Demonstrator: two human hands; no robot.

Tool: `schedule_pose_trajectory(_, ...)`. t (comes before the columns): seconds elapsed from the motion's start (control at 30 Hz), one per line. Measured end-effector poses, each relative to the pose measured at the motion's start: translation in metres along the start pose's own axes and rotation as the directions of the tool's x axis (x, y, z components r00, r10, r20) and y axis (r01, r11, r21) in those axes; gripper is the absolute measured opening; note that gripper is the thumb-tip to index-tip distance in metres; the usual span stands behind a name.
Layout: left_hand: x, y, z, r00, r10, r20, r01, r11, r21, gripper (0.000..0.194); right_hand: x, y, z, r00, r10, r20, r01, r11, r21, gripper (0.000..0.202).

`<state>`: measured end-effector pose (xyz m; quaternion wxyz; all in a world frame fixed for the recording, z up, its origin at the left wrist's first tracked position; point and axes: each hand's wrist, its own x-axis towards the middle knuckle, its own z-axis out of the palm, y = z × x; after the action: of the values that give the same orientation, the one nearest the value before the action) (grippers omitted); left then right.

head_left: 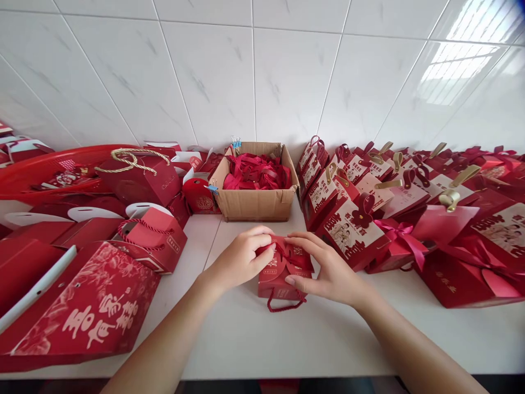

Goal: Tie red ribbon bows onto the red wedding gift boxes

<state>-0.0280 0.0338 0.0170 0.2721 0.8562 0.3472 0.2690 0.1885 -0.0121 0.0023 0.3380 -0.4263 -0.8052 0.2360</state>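
A small red paper gift box with a red cord handle (pixel 281 276) sits on the white table (pixel 254 339), near the front edge; the left hand (pixel 241 260) pinches its top flap; the right hand (pixel 324 271) holds its right side. Behind it stands a brown cardboard box of red ribbons (pixel 256 183); finished red gift boxes (pixel 369 208) lie to the right.

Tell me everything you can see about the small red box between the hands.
The small red box looks like glossy card with gold print. Curved flaps meet on top, and a red cord handle loops out toward the viewer. It rests on the white table, in front of the cardboard box. The left hand and right hand pinch its top flaps.
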Motion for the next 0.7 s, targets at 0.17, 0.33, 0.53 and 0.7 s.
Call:
schedule_pose_trajectory(0.17, -0.0004, -0.0005, 0.0022, 1.000, -0.022, -0.014, 0.022, 1.000, -0.009, 0.027, -0.0020, 0.0005, 0.0005, 1.000, 0.017, 0.005, -0.017, 1.000, 0.004, 0.061)
schedule_pose_trajectory(0.33, -0.0001, 0.0007, 0.0041, 0.998, -0.052, -0.036, 0.051, 0.998, -0.031, 0.026, -0.0017, 0.0000, 0.0007, 1.000, 0.013, 0.002, -0.013, 1.000, 0.000, 0.059)
schedule_pose_trajectory(0.53, -0.0003, 0.0000, 0.0052, 0.997, -0.065, -0.051, 0.064, 0.997, -0.033, 0.023, 0.0003, 0.0000, 0.0019, 1.000, 0.014, -0.004, -0.014, 1.000, 0.010, 0.058)
schedule_pose_trajectory(0.7, 0.0008, 0.0008, 0.0056, 0.996, -0.059, -0.065, 0.059, 0.998, 0.003, 0.026, -0.0017, -0.0013, 0.0024, 1.000, -0.004, -0.011, 0.005, 0.999, 0.048, 0.058)
